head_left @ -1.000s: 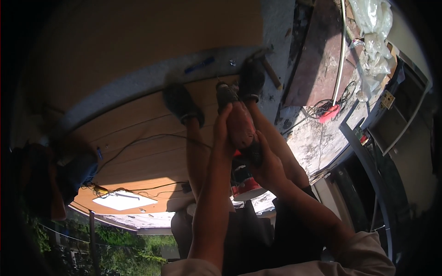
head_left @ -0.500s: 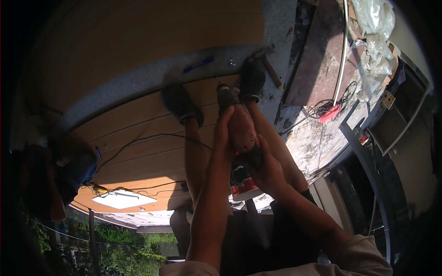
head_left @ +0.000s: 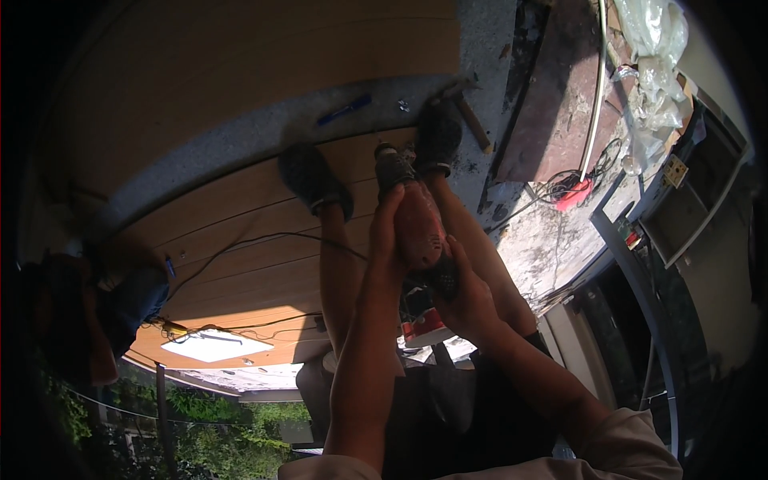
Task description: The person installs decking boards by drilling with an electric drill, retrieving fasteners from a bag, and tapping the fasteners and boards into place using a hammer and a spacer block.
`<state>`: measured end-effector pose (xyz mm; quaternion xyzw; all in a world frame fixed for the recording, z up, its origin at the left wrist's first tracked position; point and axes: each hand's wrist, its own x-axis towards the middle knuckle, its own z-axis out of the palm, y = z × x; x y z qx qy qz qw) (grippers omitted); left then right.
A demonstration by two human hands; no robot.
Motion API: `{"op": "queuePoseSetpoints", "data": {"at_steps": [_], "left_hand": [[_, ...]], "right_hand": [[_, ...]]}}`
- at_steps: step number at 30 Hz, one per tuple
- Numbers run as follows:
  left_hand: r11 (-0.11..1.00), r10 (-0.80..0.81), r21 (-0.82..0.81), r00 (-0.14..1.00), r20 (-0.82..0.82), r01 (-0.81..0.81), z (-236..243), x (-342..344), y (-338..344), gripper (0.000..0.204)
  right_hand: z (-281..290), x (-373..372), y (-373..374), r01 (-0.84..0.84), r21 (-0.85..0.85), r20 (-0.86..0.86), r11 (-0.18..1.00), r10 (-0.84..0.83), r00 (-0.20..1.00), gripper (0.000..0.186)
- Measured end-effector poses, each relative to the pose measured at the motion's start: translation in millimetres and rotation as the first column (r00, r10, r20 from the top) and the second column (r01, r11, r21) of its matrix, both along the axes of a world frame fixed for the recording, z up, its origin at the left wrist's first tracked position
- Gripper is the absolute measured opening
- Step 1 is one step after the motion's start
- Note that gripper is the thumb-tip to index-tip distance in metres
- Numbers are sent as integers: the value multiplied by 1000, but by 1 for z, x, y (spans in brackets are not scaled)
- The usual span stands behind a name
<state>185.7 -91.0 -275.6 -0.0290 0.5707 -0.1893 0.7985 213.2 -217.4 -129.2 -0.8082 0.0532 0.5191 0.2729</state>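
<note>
A red and black power drill [head_left: 420,226] points away from me between my shins, its chuck end over the wooden boards [head_left: 240,210] near my right shoe. My left hand [head_left: 387,228] is wrapped along the left side of the drill's red body. Around the black rear grip, my right hand [head_left: 468,298] is closed; some of its fingers are hidden behind the tool. Whether the drill tip touches the board I cannot tell. Just beyond my shoes lie a hammer [head_left: 472,122] with a wooden handle and a blue marker [head_left: 345,110].
A dark cable [head_left: 268,235] crosses the boards on the left, where another person [head_left: 96,312] crouches. At right lie a red power strip [head_left: 574,194] with tangled wires, a white pipe [head_left: 596,96] and clear plastic sheeting [head_left: 656,72]. A large wood panel [head_left: 280,48] lies ahead.
Almost nothing differs. The drill and both hands stay in nearly the same place, with only a very slight shift.
</note>
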Motion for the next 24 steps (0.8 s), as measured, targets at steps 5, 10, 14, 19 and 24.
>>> {"op": "queuePoseSetpoints", "data": {"at_steps": [5, 10, 14, 19, 24], "left_hand": [[1000, 9, -20, 1000, 2, -9, -1, 1, 1, 40], [998, 31, -53, 999, 45, -28, -12, -11, 1, 40], [998, 13, -60, 1000, 18, -12, -8, -7, -2, 40], [999, -36, -31, 999, -7, 36, -5, -6, 3, 38], [999, -26, -32, 1000, -3, 26, -3, 0, 2, 38]], "right_hand": [[1, 4, 4, -16, -34, -27, 999, 15, 1000, 91], [0, 2, 9, -32, -54, -39, 998, 30, 999, 89], [1, 4, 7, -40, -72, -42, 997, 37, 998, 87], [2, 4, 11, -1, -40, -30, 999, 0, 1000, 87], [2, 6, 8, -34, -49, -35, 998, 32, 999, 88]]}}
